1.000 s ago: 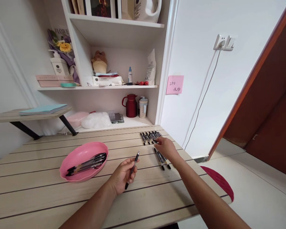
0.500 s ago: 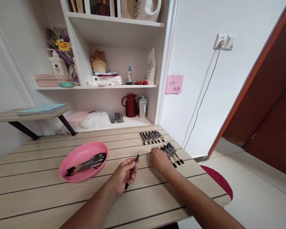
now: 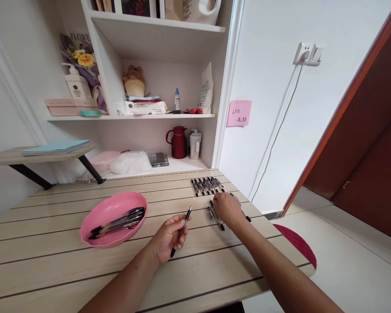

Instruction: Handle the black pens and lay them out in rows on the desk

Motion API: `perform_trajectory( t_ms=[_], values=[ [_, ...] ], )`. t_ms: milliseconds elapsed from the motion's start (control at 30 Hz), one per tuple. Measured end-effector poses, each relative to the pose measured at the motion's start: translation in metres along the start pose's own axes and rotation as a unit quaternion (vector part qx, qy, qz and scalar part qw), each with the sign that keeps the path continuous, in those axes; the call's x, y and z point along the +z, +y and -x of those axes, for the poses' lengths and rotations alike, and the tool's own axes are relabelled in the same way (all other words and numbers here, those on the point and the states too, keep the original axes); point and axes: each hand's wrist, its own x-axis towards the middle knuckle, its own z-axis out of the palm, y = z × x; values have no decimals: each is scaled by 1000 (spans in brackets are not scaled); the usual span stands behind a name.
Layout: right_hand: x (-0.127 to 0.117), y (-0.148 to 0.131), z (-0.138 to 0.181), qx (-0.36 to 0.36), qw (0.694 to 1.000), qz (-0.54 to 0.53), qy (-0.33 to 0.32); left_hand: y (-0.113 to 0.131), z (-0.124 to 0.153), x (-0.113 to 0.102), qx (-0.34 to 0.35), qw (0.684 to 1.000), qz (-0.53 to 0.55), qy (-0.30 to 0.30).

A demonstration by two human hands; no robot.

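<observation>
My left hand (image 3: 165,239) is closed around a black pen (image 3: 181,230) and holds it tilted above the wooden table (image 3: 52,269). My right hand (image 3: 227,209) lies palm down on a near row of black pens (image 3: 215,216), fingers bent over them; whether it grips any is hidden. A second row of black pens (image 3: 207,185) lies just beyond it. A pink oval dish (image 3: 113,218) with several more pens sits to the left.
White shelves at the back hold a red jug (image 3: 177,142), a cup, bottles and boxes. A pink sticky note (image 3: 239,113) hangs on the wall. A red stool (image 3: 299,248) stands by the table's right edge, a brown door beyond it.
My right hand drew back toward me and left, exposing the near pen row, then moved out again to cover it. The left hand kept its pen still.
</observation>
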Motion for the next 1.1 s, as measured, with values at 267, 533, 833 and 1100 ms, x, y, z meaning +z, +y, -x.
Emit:
perform_trajectory(
  t_ms=[267, 533, 833, 1100],
  values=[
    [7, -2, 7, -3, 1000, -4, -27, 0, -1, 0, 1, 1000, -3, -5],
    [23, -4, 12, -27, 999, 25, -29, 0, 0, 0, -2, 1000, -6, -5],
    [20, 0, 14, -8, 1000, -2, -23, 0, 0, 0, 0, 1000, -8, -10],
    [4, -36, 30, 35, 848, -512, -133, -2, -1, 3, 13, 1000, -19, -4]
  ],
)
